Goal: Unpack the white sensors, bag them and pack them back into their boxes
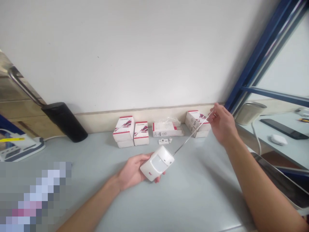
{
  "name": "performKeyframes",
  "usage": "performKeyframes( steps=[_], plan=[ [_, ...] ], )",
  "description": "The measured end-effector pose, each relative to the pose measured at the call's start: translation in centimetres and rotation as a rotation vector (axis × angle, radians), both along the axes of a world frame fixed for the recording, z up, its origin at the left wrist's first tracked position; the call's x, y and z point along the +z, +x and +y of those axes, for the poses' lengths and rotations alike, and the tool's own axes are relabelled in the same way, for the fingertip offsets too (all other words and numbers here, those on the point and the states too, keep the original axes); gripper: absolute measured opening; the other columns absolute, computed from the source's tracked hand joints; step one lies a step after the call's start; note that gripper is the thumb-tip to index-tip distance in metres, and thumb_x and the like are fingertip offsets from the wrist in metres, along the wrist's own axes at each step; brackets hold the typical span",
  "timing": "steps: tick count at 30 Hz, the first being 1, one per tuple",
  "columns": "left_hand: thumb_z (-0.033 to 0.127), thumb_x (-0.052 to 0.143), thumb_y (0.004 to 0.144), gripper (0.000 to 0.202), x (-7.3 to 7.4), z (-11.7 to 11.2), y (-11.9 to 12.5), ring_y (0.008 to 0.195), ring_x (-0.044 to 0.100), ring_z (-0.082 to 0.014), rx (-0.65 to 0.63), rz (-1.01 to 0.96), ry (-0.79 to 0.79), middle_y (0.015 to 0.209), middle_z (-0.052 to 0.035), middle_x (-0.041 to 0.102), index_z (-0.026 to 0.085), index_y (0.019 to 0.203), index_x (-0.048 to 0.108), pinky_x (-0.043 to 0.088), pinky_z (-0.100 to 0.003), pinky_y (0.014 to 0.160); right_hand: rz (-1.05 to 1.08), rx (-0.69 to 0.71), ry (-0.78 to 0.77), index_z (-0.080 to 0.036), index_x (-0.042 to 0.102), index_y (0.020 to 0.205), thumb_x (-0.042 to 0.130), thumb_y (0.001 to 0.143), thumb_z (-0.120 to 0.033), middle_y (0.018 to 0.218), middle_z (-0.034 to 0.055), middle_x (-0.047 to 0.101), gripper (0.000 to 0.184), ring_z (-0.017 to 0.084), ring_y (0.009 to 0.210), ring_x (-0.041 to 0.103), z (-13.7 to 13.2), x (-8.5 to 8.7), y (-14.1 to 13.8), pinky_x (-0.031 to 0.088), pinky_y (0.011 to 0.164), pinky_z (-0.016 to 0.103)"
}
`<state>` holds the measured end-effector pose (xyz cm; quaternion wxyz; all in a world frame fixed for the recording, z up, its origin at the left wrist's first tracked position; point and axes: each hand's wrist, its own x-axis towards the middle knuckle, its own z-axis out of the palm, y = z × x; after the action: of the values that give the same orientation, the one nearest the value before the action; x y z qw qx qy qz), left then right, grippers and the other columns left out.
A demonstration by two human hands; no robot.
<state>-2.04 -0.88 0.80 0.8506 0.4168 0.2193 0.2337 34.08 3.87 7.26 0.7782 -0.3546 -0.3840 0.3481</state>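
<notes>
A white motion sensor (157, 163) with a curved lens window and a small red mark lies tilted in my left hand (134, 170), whose fingers wrap around its back and edges. From the sensor's upper right corner a thin metal telescopic antenna (190, 137) stretches up to the right. My right hand (222, 124) pinches the antenna's far tip between thumb and fingers. Just behind the sensor, a small white bracket (163, 141) and a tiny white part (170, 140) rest on the grey table (193, 199).
White-and-red boxes (124, 132) line the wall, with an opened box (166, 129) and clear plastic among them. A black cylinder (65, 122) and a power strip (23, 149) stand left. At right are a blue frame (256, 51), a metal cup (251, 112) and a dark-screened device (280, 180).
</notes>
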Motion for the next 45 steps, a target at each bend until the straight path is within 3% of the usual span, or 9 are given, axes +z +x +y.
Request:
performKeyframes(
  steps=[12,17,20,26,33,39,45],
  plan=[
    [0.031,0.039,0.099,0.05,0.7,-0.3,0.2,0.088,0.067,-0.0305,0.022,0.007,0.012,0.11,-0.0221,0.072,0.008,0.135,0.064,0.048,-0.043,0.077,0.002,0.014,0.022,-0.022,0.058,0.072,0.09,0.077,-0.039,0.07,-0.0044,0.047,0.037,0.007,0.056,0.041,0.0,-0.1,-0.1,0.039,0.047,0.021],
    [0.033,0.041,0.096,0.05,0.3,-0.3,0.1,0.087,0.069,-0.032,0.041,0.011,0.004,0.111,-0.0236,0.072,0.008,0.134,0.063,0.047,-0.043,0.078,-0.054,-0.098,0.025,-0.024,0.057,0.076,0.095,0.069,-0.045,0.069,-0.0057,0.053,0.044,0.008,0.055,0.043,0.4,-0.7,-0.4,0.037,0.048,0.022],
    [0.033,0.043,0.095,0.05,0.3,-0.4,0.1,0.083,0.069,-0.0314,0.076,0.005,-0.011,0.106,-0.0234,0.074,0.008,0.133,0.063,0.047,-0.043,0.078,-0.143,-0.132,0.038,-0.024,0.054,0.074,0.092,0.073,-0.045,0.063,-0.0065,0.05,0.043,0.009,0.056,0.042,0.2,-1.3,-1.7,0.036,0.052,0.023],
    [0.034,0.048,0.095,0.048,0.0,-0.5,0.2,0.082,0.069,-0.0309,0.195,-0.033,-0.075,0.105,-0.0233,0.075,0.006,0.13,0.065,0.047,-0.042,0.079,-0.414,0.076,-0.073,-0.024,0.05,0.073,0.078,0.086,-0.046,0.06,-0.0055,0.045,0.038,0.012,0.056,0.037,-0.7,-2.7,-6.2,0.03,0.053,0.026],
    [0.036,0.048,0.096,0.048,-0.2,-0.6,0.3,0.088,0.07,-0.0325,0.247,-0.025,-0.093,0.107,-0.0241,0.075,0.005,0.127,0.066,0.048,-0.041,0.077,-0.47,0.061,-0.106,-0.024,0.046,0.072,0.074,0.088,-0.045,0.06,-0.0061,0.042,0.038,0.012,0.056,0.034,-0.6,-3.7,-7.0,0.026,0.054,0.027],
    [0.036,0.05,0.095,0.047,0.0,-0.8,0.6,0.082,0.07,-0.0306,0.314,0.011,-0.116,0.104,-0.0248,0.075,0.003,0.123,0.067,0.049,-0.04,0.076,-0.701,0.089,-0.126,-0.024,0.046,0.072,0.07,0.091,-0.044,0.065,-0.0041,0.045,0.037,0.015,0.063,0.039,-1.5,-4.1,-8.4,0.03,0.06,0.029],
    [0.032,0.049,0.094,0.046,0.4,-1.1,0.9,0.075,0.069,-0.0299,0.388,0.03,-0.106,0.1,-0.0256,0.076,0.0,0.121,0.068,0.05,-0.043,0.078,-0.871,0.251,-0.155,-0.024,0.049,0.075,0.062,0.094,-0.039,0.069,-0.002,0.053,0.028,0.017,0.066,0.046,-2.9,-4.8,-11.3,0.037,0.064,0.031]
  ],
)
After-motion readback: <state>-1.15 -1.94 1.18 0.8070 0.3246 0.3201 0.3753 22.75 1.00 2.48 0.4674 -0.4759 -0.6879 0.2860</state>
